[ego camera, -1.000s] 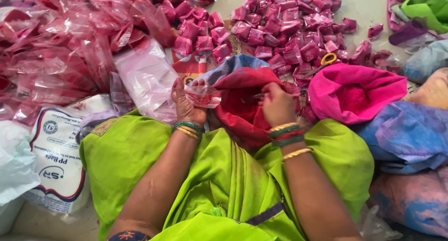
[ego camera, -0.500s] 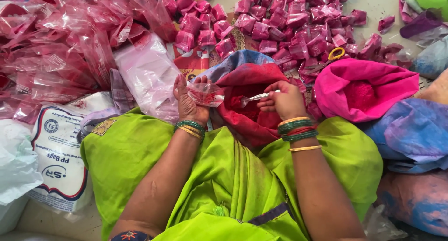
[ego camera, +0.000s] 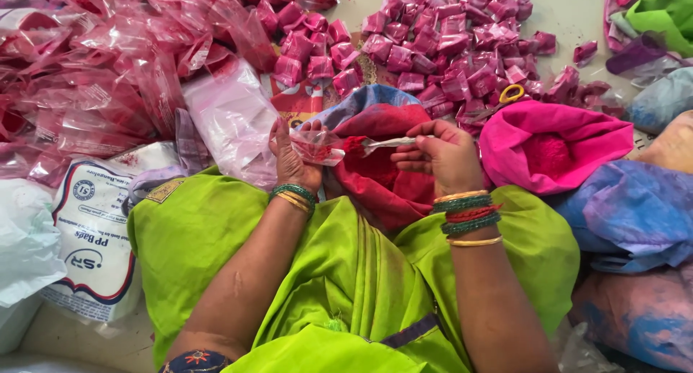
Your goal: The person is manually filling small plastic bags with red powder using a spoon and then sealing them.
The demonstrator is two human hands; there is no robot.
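The left hand [ego camera: 294,155] pinches a small clear packet [ego camera: 317,145] and holds its mouth open toward the right. There is red powder inside the packet. The right hand [ego camera: 442,155] is closed around the handle of a spoon [ego camera: 386,143]. The spoon lies flat, with a heap of red powder at its tip, right at the mouth of the packet. A moment ago the spoon tip was a little apart from the packet; now it touches the opening. One second ago the right hand was lower, down by the bag, and the spoon could not be seen.

Both hands are over a cloth bag [ego camera: 379,174] of red powder that sits in the person's lap, between the knees in green cloth [ego camera: 346,272]. The bag has not moved.

Just to the right is a pink bag [ego camera: 552,145] of pink powder. Beyond the hands lies a pile of filled pink packets [ego camera: 447,48] on the floor. To the left is a big heap of empty clear packets [ego camera: 86,91], and a white sack [ego camera: 90,236] lies beside the left knee.
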